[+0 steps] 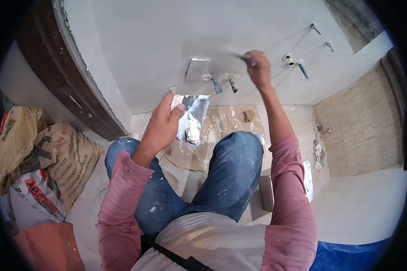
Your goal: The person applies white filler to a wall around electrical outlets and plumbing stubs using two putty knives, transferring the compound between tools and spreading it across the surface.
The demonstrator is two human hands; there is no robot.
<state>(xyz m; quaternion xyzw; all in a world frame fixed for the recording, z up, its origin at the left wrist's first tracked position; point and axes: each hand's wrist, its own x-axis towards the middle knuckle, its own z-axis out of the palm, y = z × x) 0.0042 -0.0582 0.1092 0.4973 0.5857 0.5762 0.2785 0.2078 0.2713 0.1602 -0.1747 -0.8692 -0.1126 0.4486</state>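
My left hand (162, 123) grips a flat metal plate (201, 105) by its left edge, thumb on top. A lump of white putty (193, 132) and smears of it lie on the plate. Up at the wall, my right hand (258, 71) is closed on a thin-bladed tool (242, 57) that looks like a putty knife, its blade pointing left and seen almost edge-on. Around the blade the light grey wall (144, 45) has a darker, damp-looking patch. Whether the blade touches the wall I cannot tell. Left of the tool sits a rectangular outlet plate (197, 69), smeared white at its top.
Below the outlet, two capped pipe stubs (217, 86) stick out; another blue-ended stub (304, 70) stands farther right. Stained cardboard (228, 122) covers the floor before my knees. Printed sacks (74, 158) lean at the left beside a dark door frame (54, 58). Beige tiling (362, 122) lies right.
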